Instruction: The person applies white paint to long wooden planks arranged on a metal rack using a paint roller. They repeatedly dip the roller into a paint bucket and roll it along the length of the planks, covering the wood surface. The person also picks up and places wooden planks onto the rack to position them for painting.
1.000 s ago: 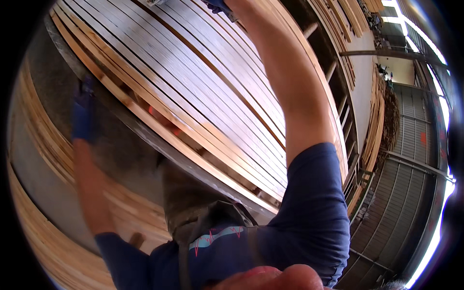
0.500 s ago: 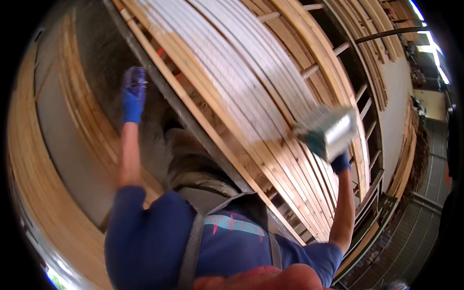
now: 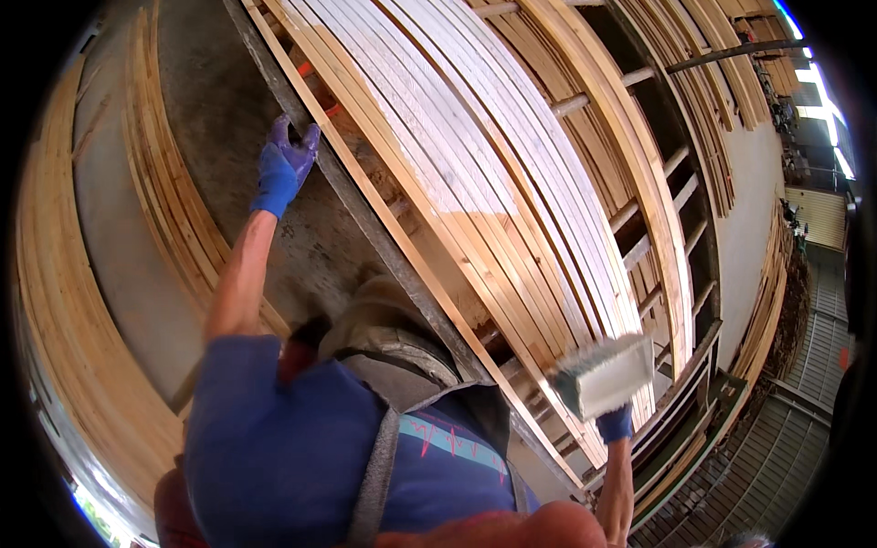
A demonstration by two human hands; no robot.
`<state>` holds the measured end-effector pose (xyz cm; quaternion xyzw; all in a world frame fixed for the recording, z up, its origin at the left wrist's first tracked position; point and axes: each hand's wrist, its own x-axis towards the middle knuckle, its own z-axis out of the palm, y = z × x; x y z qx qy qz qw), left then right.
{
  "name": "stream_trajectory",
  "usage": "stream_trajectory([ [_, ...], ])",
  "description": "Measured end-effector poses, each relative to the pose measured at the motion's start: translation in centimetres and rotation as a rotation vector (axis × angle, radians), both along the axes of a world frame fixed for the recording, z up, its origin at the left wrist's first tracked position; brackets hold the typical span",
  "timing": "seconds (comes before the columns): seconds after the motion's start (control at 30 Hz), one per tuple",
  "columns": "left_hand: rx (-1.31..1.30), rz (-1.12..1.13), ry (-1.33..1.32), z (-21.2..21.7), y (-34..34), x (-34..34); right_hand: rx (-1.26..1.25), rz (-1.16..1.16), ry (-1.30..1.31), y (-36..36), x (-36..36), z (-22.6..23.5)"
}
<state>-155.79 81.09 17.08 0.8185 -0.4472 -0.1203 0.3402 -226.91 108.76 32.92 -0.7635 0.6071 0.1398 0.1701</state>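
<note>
In my right hand (image 3: 615, 423), gloved in blue, is a wide block brush (image 3: 603, 376) with a pale rectangular back and dark, blurred bristle edge. It hangs over the near right end of a row of long timber boards (image 3: 516, 274); whether the bristles touch them cannot be told. My fingers are mostly hidden behind the brush. A whitish coating (image 3: 448, 137) covers the far part of the boards, while the left near part shows bare wood. My left hand (image 3: 288, 166), in a blue-purple glove, holds nothing, thumb and fingers apart at the dark metal rail (image 3: 338, 183).
Beyond the coated boards lie more boards (image 3: 603, 119) across a rack with crossbars (image 3: 639, 251). Timber stacks (image 3: 82, 320) stand at my left, with another bundle (image 3: 164, 173) closer in. Orange pieces (image 3: 305, 69) show under the rack. A corrugated metal wall (image 3: 813, 338) rises at right.
The brush in my right hand has come nearer and down along the boards. My left hand has moved right, up to the metal rail, and its fingers have spread.
</note>
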Motion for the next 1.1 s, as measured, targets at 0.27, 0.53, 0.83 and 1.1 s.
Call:
stream_trajectory([
  [0.27,-0.141,-0.101,0.397,1.2,2.4,0.9,-0.096,0.083,-0.321,-21.1,16.4,-2.7],
  [0.53,-0.599,-0.045,0.608,6.0,10.1,-13.8,0.373,-0.318,-0.636,-26.1,27.6,3.3],
  [0.83,-0.340,-0.337,1.183,7.2,22.2,-29.0,0.449,-0.359,-0.619,-25.2,22.6,2.8],
  [1.1,-0.268,0.038,1.825,10.5,30.9,-27.5,0.431,-0.343,-0.777,-24.2,22.2,1.1],
])
